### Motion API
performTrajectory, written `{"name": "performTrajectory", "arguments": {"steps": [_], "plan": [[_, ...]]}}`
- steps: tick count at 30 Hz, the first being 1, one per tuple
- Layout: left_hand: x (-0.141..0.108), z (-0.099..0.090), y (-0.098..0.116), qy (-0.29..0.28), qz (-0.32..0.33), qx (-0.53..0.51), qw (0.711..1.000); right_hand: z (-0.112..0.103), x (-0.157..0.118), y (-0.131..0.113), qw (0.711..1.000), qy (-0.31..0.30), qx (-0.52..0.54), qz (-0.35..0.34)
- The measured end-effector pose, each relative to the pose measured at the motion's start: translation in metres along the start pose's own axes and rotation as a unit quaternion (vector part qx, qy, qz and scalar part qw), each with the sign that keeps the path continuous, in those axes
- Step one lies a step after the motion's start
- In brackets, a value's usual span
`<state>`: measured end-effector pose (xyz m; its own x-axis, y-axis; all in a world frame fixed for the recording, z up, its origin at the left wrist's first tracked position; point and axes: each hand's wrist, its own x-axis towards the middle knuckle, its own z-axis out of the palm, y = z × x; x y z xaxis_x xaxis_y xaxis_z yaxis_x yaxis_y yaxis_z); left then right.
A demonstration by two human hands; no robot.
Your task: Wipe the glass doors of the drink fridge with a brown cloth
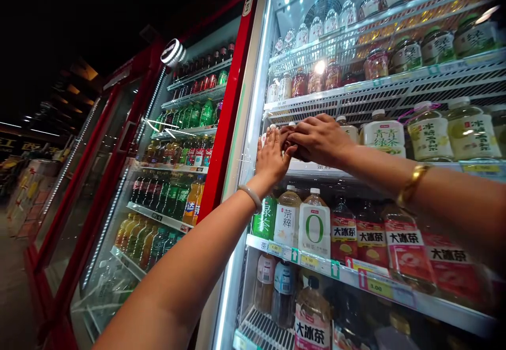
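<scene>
My left hand (273,156), with a pale bangle on its wrist, is raised before the lit drinks cooler. Its fingers are stretched out and lie flat, seemingly against the glass. Close beside it, my right hand (323,136) reaches in from the right, a gold bracelet on its wrist. Its fingers are apart and slightly bent, tips near my left fingers. Dark finger shapes behind the tips look like a reflection in the glass. Neither hand visibly holds anything. Past the hands, a green tea bottle (382,136) stands on the middle shelf; white-labelled bottles (314,226) stand on the shelf below.
Left of my hands runs the cooler's pale frame (233,181). A red-framed cooler (225,107) with soda bottles stands farther left, with more red doors (63,202) beyond it. Red-labelled iced tea bottles (403,247) line the lower shelf under my right arm.
</scene>
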<state>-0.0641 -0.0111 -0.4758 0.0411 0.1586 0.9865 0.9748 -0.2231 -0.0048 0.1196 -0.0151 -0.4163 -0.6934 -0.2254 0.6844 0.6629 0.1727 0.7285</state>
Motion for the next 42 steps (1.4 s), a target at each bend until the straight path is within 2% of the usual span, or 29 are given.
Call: {"name": "performTrajectory", "arguments": {"steps": [2, 5, 7, 8, 10, 12, 14, 16, 18, 21, 23, 25, 27, 29, 30, 32, 34, 35, 37, 39, 42], "plan": [[0.002, 0.002, 0.009, -0.009, -0.001, -0.006, 1.0, -0.009, -0.012, 0.023, 1.0, 0.008, -0.006, 0.014], [0.018, 0.006, 0.037, -0.013, 0.017, -0.019, 1.0, -0.019, -0.011, 0.049, 0.988, 0.037, -0.016, 0.147], [0.029, 0.007, 0.057, -0.004, 0.011, -0.027, 1.0, -0.022, -0.007, 0.053, 0.979, 0.036, -0.015, 0.2], [0.033, 0.008, 0.064, 0.002, 0.006, -0.031, 0.999, -0.022, -0.007, 0.052, 0.98, 0.029, -0.014, 0.198], [0.036, 0.008, 0.073, 0.008, 0.003, -0.036, 0.999, -0.023, -0.017, 0.05, 0.99, 0.011, -0.02, 0.141], [0.034, 0.009, 0.076, 0.003, 0.014, -0.04, 0.999, -0.027, -0.035, 0.053, 0.997, 0.0, -0.026, 0.08], [0.033, 0.012, 0.079, -0.003, 0.02, -0.041, 0.999, -0.032, -0.052, 0.062, 0.998, -0.002, -0.025, 0.063], [0.034, 0.015, 0.085, 0.001, 0.013, -0.043, 0.999, -0.037, -0.06, 0.072, 0.995, 0.004, -0.025, 0.092], [0.037, 0.019, 0.095, 0.007, -0.016, -0.048, 0.999, -0.037, -0.055, 0.076, 0.989, 0.019, -0.027, 0.146], [0.042, 0.02, 0.107, 0.012, -0.045, -0.054, 0.997, -0.032, -0.042, 0.067, 0.979, 0.037, -0.024, 0.197], [0.042, 0.018, 0.11, 0.015, -0.009, -0.052, 0.998, -0.031, -0.045, 0.059, 0.982, 0.038, -0.02, 0.182], [0.041, 0.018, 0.111, 0.011, 0.049, -0.049, 0.998, -0.036, -0.061, 0.059, 0.991, 0.03, -0.019, 0.13], [0.041, 0.019, 0.113, 0.003, 0.083, -0.047, 0.995, -0.045, -0.084, 0.072, 0.997, 0.019, -0.023, 0.076], [0.044, 0.023, 0.117, 0.001, 0.083, -0.05, 0.995, -0.057, -0.102, 0.094, 0.997, 0.012, -0.034, 0.062], [0.046, 0.025, 0.121, 0.004, 0.076, -0.052, 0.996, -0.062, -0.107, 0.105, 0.995, 0.014, -0.043, 0.087], [0.05, 0.028, 0.127, 0.011, 0.057, -0.053, 0.997, -0.068, -0.106, 0.121, 0.982, 0.027, -0.056, 0.181], [0.054, 0.028, 0.131, 0.016, 0.045, -0.053, 0.997, -0.067, -0.097, 0.124, 0.964, 0.036, -0.054, 0.258], [0.055, 0.027, 0.132, 0.016, 0.045, -0.054, 0.997, -0.065, -0.093, 0.12, 0.96, 0.036, -0.048, 0.274], [0.057, 0.024, 0.133, 0.01, 0.054, -0.055, 0.997, -0.062, -0.093, 0.11, 0.968, 0.028, -0.039, 0.247], [0.058, 0.022, 0.138, -0.001, 0.081, -0.055, 0.995, -0.063, -0.105, 0.103, 0.983, 0.014, -0.036, 0.179], [0.061, 0.024, 0.161, -0.017, 0.138, -0.05, 0.989, -0.072, -0.131, 0.111, 0.993, -0.004, -0.044, 0.11]]}}
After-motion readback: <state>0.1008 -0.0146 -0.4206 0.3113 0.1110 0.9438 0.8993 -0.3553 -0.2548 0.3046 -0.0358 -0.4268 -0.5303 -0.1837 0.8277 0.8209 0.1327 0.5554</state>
